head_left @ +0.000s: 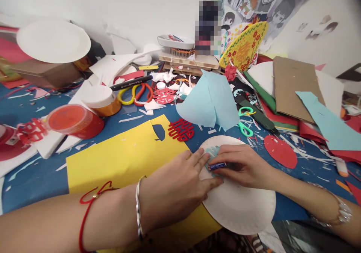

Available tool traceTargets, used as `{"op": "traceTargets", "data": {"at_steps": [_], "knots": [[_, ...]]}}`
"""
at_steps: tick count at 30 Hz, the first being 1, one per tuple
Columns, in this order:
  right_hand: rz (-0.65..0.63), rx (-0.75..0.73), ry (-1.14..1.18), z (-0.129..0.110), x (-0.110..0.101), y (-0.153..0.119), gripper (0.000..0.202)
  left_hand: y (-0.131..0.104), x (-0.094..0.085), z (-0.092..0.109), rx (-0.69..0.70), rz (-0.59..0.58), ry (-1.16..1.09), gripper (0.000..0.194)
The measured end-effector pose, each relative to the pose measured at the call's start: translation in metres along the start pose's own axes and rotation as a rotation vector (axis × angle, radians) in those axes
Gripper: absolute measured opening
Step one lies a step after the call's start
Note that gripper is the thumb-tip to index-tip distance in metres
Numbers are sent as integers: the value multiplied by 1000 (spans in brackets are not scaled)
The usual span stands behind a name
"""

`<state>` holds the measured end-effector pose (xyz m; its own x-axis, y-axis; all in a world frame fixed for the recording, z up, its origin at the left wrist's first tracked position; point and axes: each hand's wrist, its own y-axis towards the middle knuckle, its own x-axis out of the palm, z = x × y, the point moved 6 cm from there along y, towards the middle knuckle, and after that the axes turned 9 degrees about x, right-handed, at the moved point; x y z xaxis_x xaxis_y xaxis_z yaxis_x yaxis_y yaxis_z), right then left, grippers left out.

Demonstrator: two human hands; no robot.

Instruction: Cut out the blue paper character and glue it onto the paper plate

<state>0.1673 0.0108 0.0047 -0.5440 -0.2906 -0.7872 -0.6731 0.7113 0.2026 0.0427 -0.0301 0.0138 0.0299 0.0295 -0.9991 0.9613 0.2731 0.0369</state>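
A white paper plate (239,208) lies at the table's front edge, partly over a yellow sheet (118,155). On its upper left part is a light blue paper cutout (212,151), partly hidden by the hands. My left hand (177,187) rests with its fingers spread over the cutout and the plate's left side, holding nothing. A small dark blue cylinder (217,166), like a battery, is pinched between the thumb and fingers of my right hand (244,166), just above the cutout.
Beyond the plate stand folded light blue paper (210,102), green scissors (246,121) and a red cutout (182,129). Red (90,121) and orange (105,102) jars are at the left. Cardboard (296,87) and a red oval (280,151) lie at right, among paper scraps.
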Motion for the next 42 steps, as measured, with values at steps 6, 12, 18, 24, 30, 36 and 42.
{"op": "traceTargets", "data": {"at_steps": [6, 12, 18, 24, 30, 36, 42], "knots": [[12, 9, 53, 1, -4, 0, 13, 0, 0, 0, 19, -14, -2, 39], [-31, 39, 123, 1, -7, -1, 9, -1, 0, 1, 30, -32, 5, 42], [-72, -27, 62, 1, -2, -2, 12, 0, 0, 1, 25, -15, -10, 41], [-51, 4, 94, 2, -4, -3, 10, -2, -2, 0, 25, 0, -58, 40], [-12, -19, 51, 0, -7, 0, 10, -3, -7, -10, 50, -77, -216, 43], [63, 14, 115, 1, -14, 1, 11, -5, -13, -17, 68, -68, -273, 53], [-27, 2, 92, 3, -3, -3, 11, -6, -14, -19, 62, -92, -322, 57]]}}
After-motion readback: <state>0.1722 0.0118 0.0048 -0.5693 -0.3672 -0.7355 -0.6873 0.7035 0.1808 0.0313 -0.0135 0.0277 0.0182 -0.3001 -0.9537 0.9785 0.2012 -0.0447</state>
